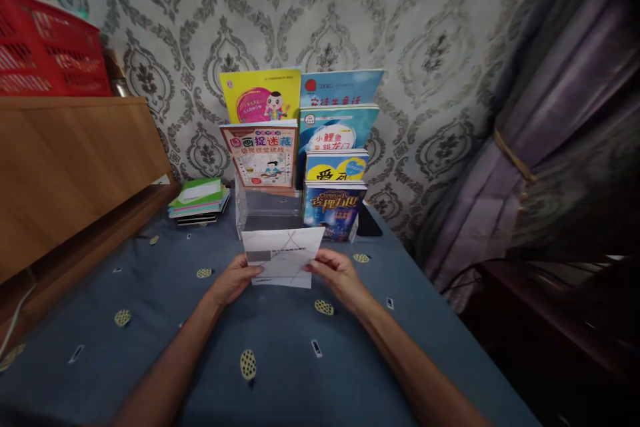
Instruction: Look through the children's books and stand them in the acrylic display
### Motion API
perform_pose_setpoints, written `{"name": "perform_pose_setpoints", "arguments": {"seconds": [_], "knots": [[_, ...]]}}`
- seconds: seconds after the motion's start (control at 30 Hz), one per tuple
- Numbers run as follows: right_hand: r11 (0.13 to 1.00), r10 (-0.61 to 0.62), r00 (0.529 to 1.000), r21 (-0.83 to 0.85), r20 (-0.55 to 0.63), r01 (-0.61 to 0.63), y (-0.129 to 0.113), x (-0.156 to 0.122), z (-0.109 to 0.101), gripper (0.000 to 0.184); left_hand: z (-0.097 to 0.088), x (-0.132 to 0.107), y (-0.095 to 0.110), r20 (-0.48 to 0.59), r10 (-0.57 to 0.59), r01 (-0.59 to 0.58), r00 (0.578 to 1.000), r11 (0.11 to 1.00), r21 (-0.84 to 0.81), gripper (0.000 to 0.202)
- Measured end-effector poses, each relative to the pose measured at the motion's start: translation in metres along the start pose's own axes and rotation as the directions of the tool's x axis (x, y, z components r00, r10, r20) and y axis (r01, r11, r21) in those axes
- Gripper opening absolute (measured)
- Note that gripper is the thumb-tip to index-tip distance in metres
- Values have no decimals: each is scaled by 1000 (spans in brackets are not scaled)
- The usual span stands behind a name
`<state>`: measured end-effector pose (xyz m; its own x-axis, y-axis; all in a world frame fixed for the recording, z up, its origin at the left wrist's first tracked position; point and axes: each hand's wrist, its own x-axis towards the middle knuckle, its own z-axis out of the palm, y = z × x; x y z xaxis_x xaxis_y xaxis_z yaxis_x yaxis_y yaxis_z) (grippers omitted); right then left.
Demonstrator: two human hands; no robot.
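Note:
A white booklet (283, 255) is held up between both my hands just above the blue cloth. My left hand (234, 280) grips its lower left edge, fingers closed on it. My right hand (336, 272) pinches its lower right edge. Directly behind it stands a clear tiered book stand (260, 208) filled with children's books: a yellow one (261, 95) and a white puzzle one (260, 155) on the left, blue ones (336, 127) and a dark one (333, 208) on the right. The stand's front left slot holds nothing.
A small stack of green and blue books (200, 200) lies left of the stand. A wooden cabinet (65, 167) with a red crate (47, 47) on top lines the left. Purple curtains (550, 133) hang at the right. A dark flat object (369, 221) lies behind the stand.

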<state>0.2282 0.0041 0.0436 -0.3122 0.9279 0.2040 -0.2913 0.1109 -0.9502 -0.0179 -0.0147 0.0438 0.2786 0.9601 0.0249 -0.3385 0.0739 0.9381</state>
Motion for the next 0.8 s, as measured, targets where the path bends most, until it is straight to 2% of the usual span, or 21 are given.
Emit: {"name": "perform_pose_setpoints", "arguments": {"seconds": [0.1,0.23,0.43,0.6,0.8], "knots": [[995,37,999,-89,10,-35,14,-1,-2,39,-1,1,-7,-29,-18,18,999,1000,6,37],[973,78,997,-219,-6,-77,27,-6,-6,46,-12,-2,-20,-73,-75,77,994,997,26,36],[952,79,997,-297,-9,-78,27,-8,2,53,-18,-4,-27,-129,-69,75,989,996,40,37],[919,-5,1000,-394,-28,-6,23,-6,8,58,-15,0,-15,-82,-22,29,996,997,74,39],[866,-144,989,-487,-21,116,10,-19,28,49,-9,-6,17,-42,163,-154,986,976,156,39]]}}
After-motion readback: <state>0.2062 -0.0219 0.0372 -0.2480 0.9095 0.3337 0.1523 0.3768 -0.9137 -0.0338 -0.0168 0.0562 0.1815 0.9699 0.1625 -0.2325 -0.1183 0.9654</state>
